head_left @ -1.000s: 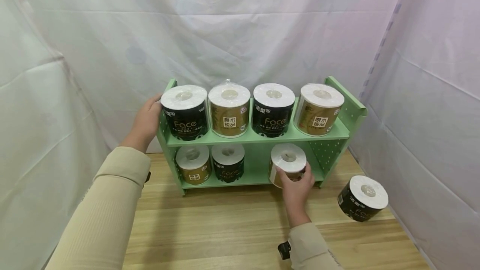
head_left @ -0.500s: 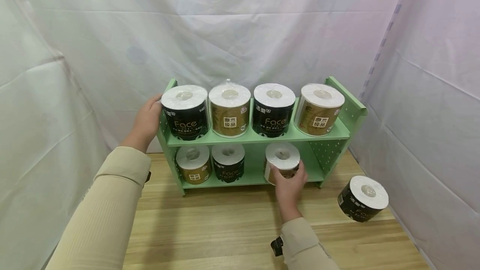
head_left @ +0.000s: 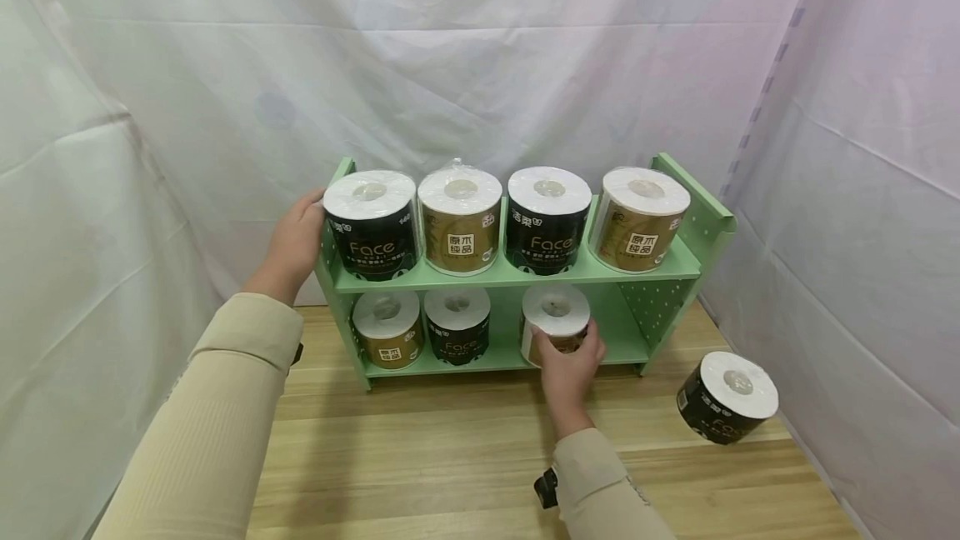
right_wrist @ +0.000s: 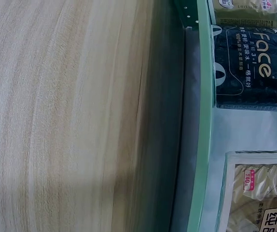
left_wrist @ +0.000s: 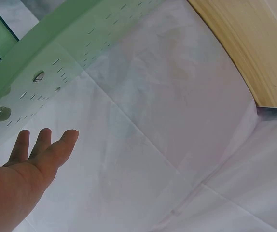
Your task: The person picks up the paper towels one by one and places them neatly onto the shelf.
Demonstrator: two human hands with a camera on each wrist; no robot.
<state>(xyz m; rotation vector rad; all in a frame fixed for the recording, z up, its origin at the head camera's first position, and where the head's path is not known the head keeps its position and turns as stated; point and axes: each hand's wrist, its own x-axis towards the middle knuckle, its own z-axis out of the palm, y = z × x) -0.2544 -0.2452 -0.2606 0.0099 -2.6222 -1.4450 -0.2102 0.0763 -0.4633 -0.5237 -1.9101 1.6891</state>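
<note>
My right hand [head_left: 567, 372] grips a gold-labelled toilet roll [head_left: 551, 319], thumb on its left and fingers round its right side. This roll stands upright on the lower tier of a green two-tier shelf [head_left: 517, 275]; in the right wrist view its gold wrapper [right_wrist: 254, 193] shows at the lower right. To its left, across a gap, are a black-labelled roll [head_left: 457, 332] and a gold-labelled roll [head_left: 387, 332]. My left hand [head_left: 294, 247] rests at the shelf's left side panel; the left wrist view has its fingers [left_wrist: 56, 150] extended beside the perforated panel [left_wrist: 47, 67].
Along the top tier stand several rolls, black [head_left: 371, 244] and gold [head_left: 460, 240] labels alternating. Another black-labelled roll [head_left: 726, 398] stands on the wooden table [head_left: 435, 457], right of the shelf. White cloth [head_left: 480, 65] hangs behind and on both sides.
My right hand has moved the gold-labelled roll leftward and slightly back along the lower tier, towards the black-labelled roll. My left hand has stayed at the side panel.
</note>
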